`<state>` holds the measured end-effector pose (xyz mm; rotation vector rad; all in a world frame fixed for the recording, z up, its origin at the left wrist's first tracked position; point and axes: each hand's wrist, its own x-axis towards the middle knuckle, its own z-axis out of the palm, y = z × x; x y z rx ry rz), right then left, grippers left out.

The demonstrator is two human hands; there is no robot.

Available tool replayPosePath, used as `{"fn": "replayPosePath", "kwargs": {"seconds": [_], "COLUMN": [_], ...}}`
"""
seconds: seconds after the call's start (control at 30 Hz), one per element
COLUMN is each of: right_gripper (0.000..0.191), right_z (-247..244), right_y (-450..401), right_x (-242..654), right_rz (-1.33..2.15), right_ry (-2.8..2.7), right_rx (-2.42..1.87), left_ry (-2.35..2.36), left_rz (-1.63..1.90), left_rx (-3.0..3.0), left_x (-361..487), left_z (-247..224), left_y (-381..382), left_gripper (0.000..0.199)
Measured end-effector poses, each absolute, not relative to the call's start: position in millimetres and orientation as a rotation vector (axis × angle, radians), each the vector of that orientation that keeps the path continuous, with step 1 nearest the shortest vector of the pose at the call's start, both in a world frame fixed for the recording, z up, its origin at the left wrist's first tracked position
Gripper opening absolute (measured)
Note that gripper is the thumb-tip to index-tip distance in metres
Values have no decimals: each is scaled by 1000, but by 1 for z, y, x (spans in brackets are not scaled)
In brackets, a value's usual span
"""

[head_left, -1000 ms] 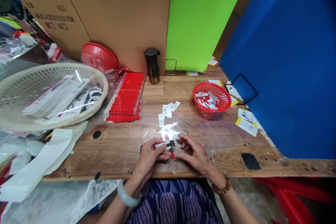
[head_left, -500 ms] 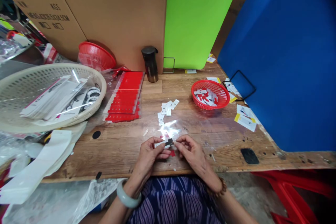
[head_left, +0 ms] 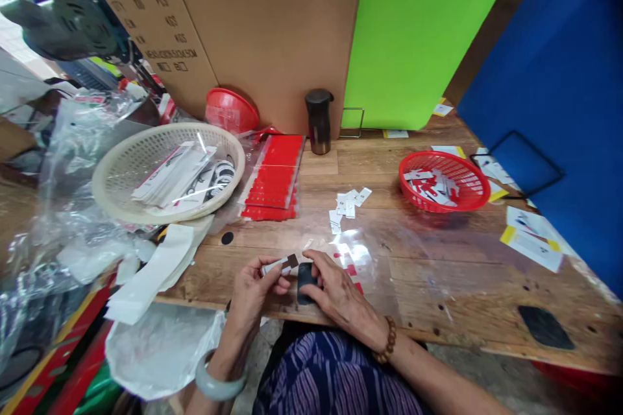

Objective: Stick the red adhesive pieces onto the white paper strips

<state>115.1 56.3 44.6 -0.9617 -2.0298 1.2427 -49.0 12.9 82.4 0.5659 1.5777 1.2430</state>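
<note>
Between the thumb and fingers of my left hand (head_left: 257, 286) is a small white piece with a dark end (head_left: 289, 264). My right hand (head_left: 335, 288) is just to its right, thumb and fingers apart, over a black patch (head_left: 306, 284) on the table; nothing shows between its fingers. Beyond and right of my right hand lies a clear plastic sheet (head_left: 372, 266) with small red pieces (head_left: 351, 270) on it. Several small white cards (head_left: 350, 203) lie loosely grouped farther back. A red basket (head_left: 479, 187) at the right holds red and white pieces.
A cream basket (head_left: 104, 185) with packaged items stands at the left. Red strips (head_left: 272, 175) lie beside it. A dark bottle (head_left: 318, 123) stands before a cardboard panel (head_left: 263, 26). White strips (head_left: 150, 272) hang near the front left edge. Green and blue panels rise behind and right.
The view has turned left, so the table appears farther right. My right hand has moved away from the piece in my left hand and opened, uncovering part of the black patch.
</note>
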Motion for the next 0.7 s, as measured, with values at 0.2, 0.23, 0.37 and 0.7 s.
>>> {"fn": "replayPosePath", "kwargs": {"seconds": [0.2, 0.23, 0.37, 0.7], "right_gripper": [31, 30, 13, 14], "right_z": [47, 49, 52, 47], "right_y": [63, 66, 68, 38], "right_x": [123, 130, 168, 209], "right_rz": [1095, 1081, 1098, 1033], "right_ry": [-2023, -2003, -1904, -1959], "right_rx": [-933, -972, -1223, -1374], "left_ry": [1525, 1520, 1459, 1324], "left_rz": [1300, 1303, 1274, 1220], "left_rx": [433, 399, 316, 423], "left_x": [-49, -46, -32, 14], "left_z": [82, 82, 80, 56], "left_y": [13, 14, 21, 39], "left_gripper": [34, 34, 30, 24]}}
